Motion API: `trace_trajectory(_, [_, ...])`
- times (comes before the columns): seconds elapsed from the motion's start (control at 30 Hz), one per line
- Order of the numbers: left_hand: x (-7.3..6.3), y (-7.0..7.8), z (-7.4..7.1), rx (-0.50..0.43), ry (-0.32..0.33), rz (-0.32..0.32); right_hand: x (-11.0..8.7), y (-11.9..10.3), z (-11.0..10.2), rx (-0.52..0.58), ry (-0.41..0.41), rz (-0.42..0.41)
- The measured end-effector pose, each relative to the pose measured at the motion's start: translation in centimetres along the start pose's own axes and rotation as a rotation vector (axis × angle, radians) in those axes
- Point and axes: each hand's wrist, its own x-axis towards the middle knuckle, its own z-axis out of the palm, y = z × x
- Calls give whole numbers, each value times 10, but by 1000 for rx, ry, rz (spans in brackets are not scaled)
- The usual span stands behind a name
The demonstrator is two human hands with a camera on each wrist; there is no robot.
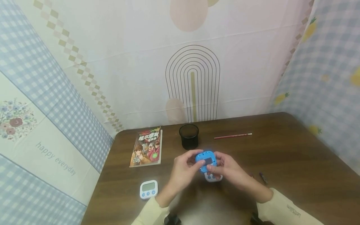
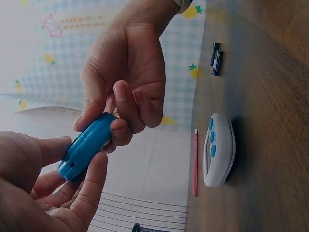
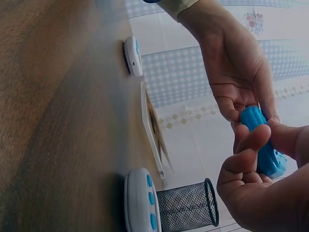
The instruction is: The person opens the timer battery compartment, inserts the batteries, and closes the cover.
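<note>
A small rounded blue timer (image 1: pixel 206 161) with a dark rectangle on its upward face is held up above the table between both hands. My left hand (image 1: pixel 184 170) pinches its left side, the thumb lying on the face. On its right side, my right hand (image 1: pixel 229 170) grips the edge with thumb and curled fingers. In the left wrist view the blue timer (image 2: pixel 87 147) shows its side, tilted between the two hands. Beneath it on the table lies a white timer (image 1: pixel 213 177) with blue buttons, partly hidden in the head view.
Another white timer (image 1: pixel 149 189) lies at the left. Behind are a comic-style book (image 1: pixel 147 147), a black mesh pen holder (image 1: pixel 189 137) and a red pencil (image 1: pixel 232 136). Two dark batteries (image 2: pixel 217 60) lie right of the hands. Patterned cloths hang around the table.
</note>
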Motion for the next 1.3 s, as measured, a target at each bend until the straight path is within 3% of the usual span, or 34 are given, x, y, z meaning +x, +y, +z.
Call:
trace_trajectory(0.47, [-1,-1,3,20,8,10,-2,-2,0,-22,-9,-34])
trace_trajectory(1.3, [-4,-1,10,72,42,46,-2,3,0,-5,-16,0])
